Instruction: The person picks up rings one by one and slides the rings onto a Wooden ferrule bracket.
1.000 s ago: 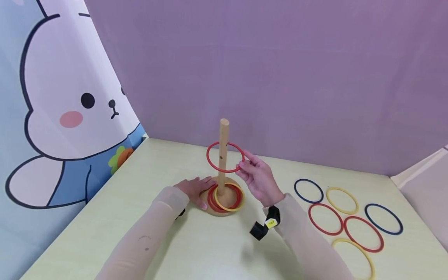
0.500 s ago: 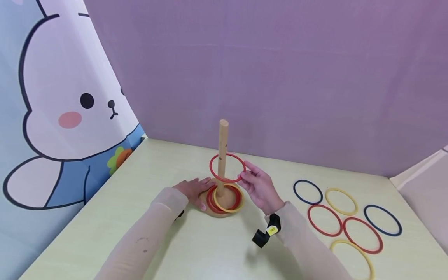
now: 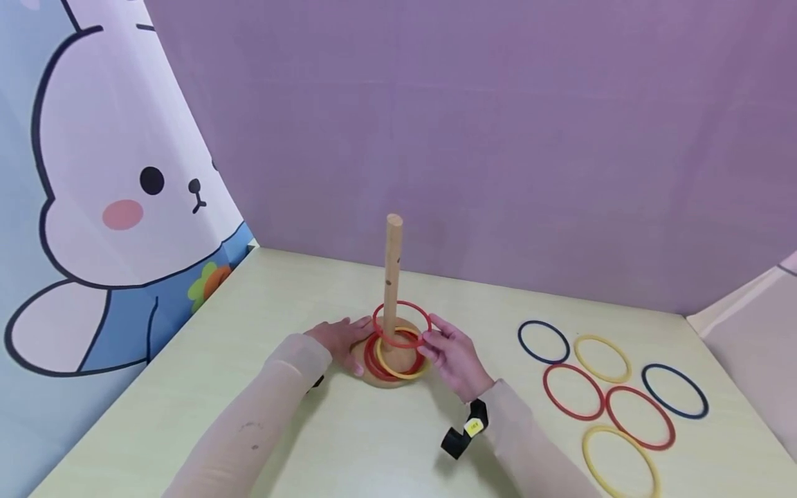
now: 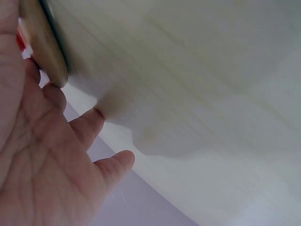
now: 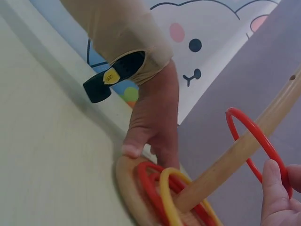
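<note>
My right hand (image 3: 457, 361) pinches a red ring (image 3: 380, 335) between thumb and fingers. The ring encircles the upright wooden peg (image 3: 393, 263) low down, slightly above the rings at the bottom. Around the peg's foot, a yellow ring (image 5: 168, 200) lies over red rings (image 5: 146, 175) on the round wooden base (image 3: 364, 366). My left hand (image 3: 339, 342) rests on the left side of that base, its fingers spread. In the left wrist view, fingertips of the left hand (image 4: 47, 155) meet the base's edge, and some of them are hidden behind it.
On the pale table (image 3: 349, 443), to the right, lie several flat rings: blue (image 3: 521, 340), yellow (image 3: 599, 376), red (image 3: 549, 394) and others. A purple curtain (image 3: 473, 152) stands behind the table, and a cartoon-printed cloth (image 3: 81, 207) hangs at the left.
My right hand has lowered the red ring along the peg, from about mid-height to just above the stacked rings. My left hand has stayed on the base.
</note>
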Action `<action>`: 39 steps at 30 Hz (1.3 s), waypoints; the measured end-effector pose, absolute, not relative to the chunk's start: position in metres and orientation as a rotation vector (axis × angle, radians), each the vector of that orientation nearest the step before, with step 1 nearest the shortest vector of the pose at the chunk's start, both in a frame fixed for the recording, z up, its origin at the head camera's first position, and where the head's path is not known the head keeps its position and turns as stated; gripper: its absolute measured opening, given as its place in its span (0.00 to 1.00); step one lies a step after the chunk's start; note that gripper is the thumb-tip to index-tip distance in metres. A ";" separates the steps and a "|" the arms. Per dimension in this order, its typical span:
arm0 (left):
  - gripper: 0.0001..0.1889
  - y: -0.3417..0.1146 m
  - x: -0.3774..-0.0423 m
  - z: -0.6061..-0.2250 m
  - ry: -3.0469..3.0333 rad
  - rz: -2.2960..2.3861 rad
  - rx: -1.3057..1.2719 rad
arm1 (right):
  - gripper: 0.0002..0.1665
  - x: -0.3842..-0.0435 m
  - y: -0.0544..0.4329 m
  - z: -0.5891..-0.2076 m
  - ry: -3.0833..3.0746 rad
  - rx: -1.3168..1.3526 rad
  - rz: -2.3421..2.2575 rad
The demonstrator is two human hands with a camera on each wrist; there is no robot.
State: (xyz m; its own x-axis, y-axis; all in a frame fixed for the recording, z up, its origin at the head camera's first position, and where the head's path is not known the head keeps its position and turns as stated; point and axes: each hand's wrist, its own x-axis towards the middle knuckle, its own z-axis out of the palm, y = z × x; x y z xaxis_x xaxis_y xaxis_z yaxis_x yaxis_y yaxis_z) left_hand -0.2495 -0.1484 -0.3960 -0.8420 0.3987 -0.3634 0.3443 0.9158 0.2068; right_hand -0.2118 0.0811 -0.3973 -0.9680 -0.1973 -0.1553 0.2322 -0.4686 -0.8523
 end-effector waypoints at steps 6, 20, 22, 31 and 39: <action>0.48 -0.150 -0.247 -0.396 2.671 0.189 0.515 | 0.31 -0.206 0.080 -0.408 1.508 0.075 -2.462; 0.48 -0.156 -0.243 -0.395 2.670 0.166 0.550 | 0.31 -0.199 0.074 -0.424 1.517 0.104 -2.454; 0.48 -0.156 -0.242 -0.395 2.666 0.161 0.545 | 0.31 -0.198 0.074 -0.426 1.517 0.100 -2.445; 0.48 -0.156 -0.240 -0.398 2.671 0.125 0.567 | 0.31 -0.193 0.073 -0.432 1.555 0.083 -2.420; 0.48 -0.156 -0.241 -0.398 2.670 0.093 0.550 | 0.30 -0.192 0.072 -0.433 1.613 0.114 -2.421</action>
State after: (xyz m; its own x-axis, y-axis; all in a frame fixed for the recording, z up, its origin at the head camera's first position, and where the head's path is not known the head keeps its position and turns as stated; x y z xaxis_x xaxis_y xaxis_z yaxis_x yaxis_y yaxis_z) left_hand -0.2407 -0.1562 -0.3981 -0.8376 0.3921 -0.3803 0.3646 0.9198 0.1451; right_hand -0.1917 0.0716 -0.4327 -0.9705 -0.1473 -0.1906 0.2327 -0.3675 -0.9005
